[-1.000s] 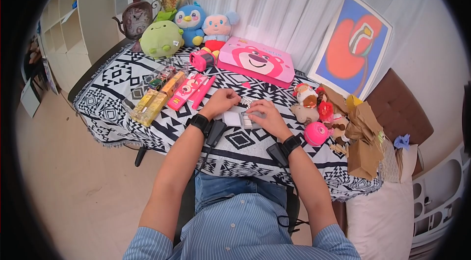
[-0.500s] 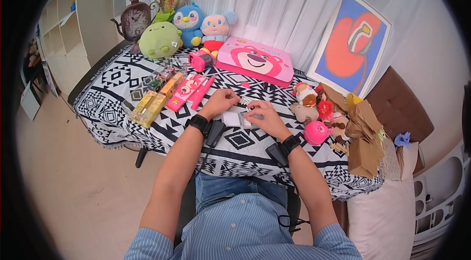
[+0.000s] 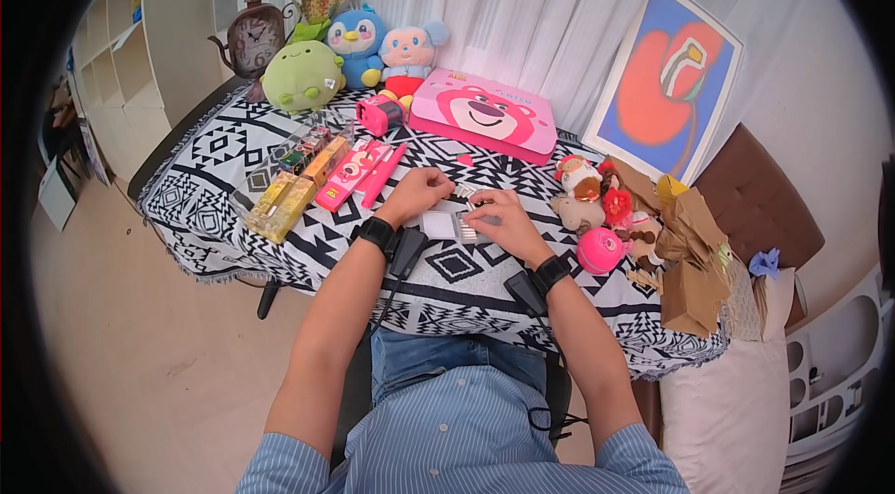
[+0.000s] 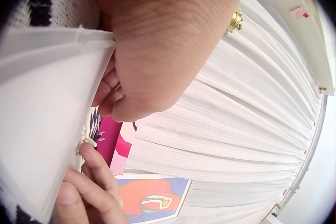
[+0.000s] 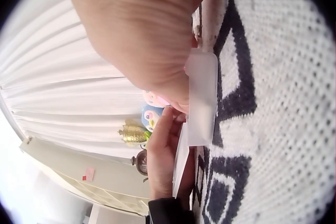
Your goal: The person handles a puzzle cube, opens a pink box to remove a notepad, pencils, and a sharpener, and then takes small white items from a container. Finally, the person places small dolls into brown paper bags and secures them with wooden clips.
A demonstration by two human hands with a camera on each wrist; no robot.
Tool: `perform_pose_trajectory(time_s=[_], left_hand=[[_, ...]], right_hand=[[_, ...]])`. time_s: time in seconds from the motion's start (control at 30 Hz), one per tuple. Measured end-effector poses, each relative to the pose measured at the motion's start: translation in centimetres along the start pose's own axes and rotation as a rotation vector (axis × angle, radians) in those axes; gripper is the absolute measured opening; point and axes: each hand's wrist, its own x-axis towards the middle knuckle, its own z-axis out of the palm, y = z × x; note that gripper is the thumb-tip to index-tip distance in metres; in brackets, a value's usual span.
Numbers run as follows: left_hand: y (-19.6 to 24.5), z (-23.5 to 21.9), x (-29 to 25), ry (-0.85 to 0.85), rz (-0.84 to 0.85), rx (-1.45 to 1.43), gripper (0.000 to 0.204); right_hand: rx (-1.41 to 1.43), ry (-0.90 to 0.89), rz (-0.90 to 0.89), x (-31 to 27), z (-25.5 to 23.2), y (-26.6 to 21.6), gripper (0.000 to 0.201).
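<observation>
A small clear plastic box with its lid (image 3: 438,225) swung to the left stands before me. Short white sticks (image 3: 469,230), like cotton swabs, lie in its right part. More loose white sticks (image 3: 465,189) lie on the cloth just beyond it. My left hand (image 3: 417,195) is beyond the lid, fingers bent and tips close to the loose sticks. My right hand (image 3: 503,216) bends over the right end of the box wall (image 5: 202,98), thumb and fingertips at its far edge. I cannot tell whether either hand pinches a stick.
A black-and-white patterned cloth (image 3: 457,263) covers the table. Left are clear packages (image 3: 280,205), a pink case (image 3: 350,174) and a pink pen-like item (image 3: 384,175). A pink bear box (image 3: 485,115) and plush toys (image 3: 303,79) stand behind; small toys (image 3: 601,250) and brown paper (image 3: 695,261) lie right.
The right fingertips shift slightly over the box, while the left hand stays nearly still beside the loose sticks. The head view drifts a little; the box and its lid keep their place.
</observation>
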Motion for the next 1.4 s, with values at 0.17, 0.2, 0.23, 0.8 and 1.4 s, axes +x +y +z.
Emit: perform_pose_trajectory(time_s=[0.17,0.2,0.23,0.8,1.4], left_hand=[[0.2,-0.1,-0.1,0.001,-0.011,0.008,0.024],[0.1,0.0,0.0,-0.003,-0.010,0.000,0.024],[0.1,0.0,0.0,-0.007,-0.010,-0.009,0.024],[0.6,-0.3,-0.3,-0.320,0.046,-0.239,0.023],[0.1,0.0,-0.1,-0.244,-0.036,-0.332,0.021]], right_hand=[[0.015,0.087,0.005,-0.1,0.1,0.4,0.011],[0.015,0.088,0.005,-0.1,0.1,0.6,0.011],[-0.010,0.144,0.018,0.0,0.0,0.7,0.012],[-0.241,0.286,0.184,-0.4,-0.4,4.2,0.027],[-0.189,0.282,0.241,-0.1,-0.4,4.8,0.015]])
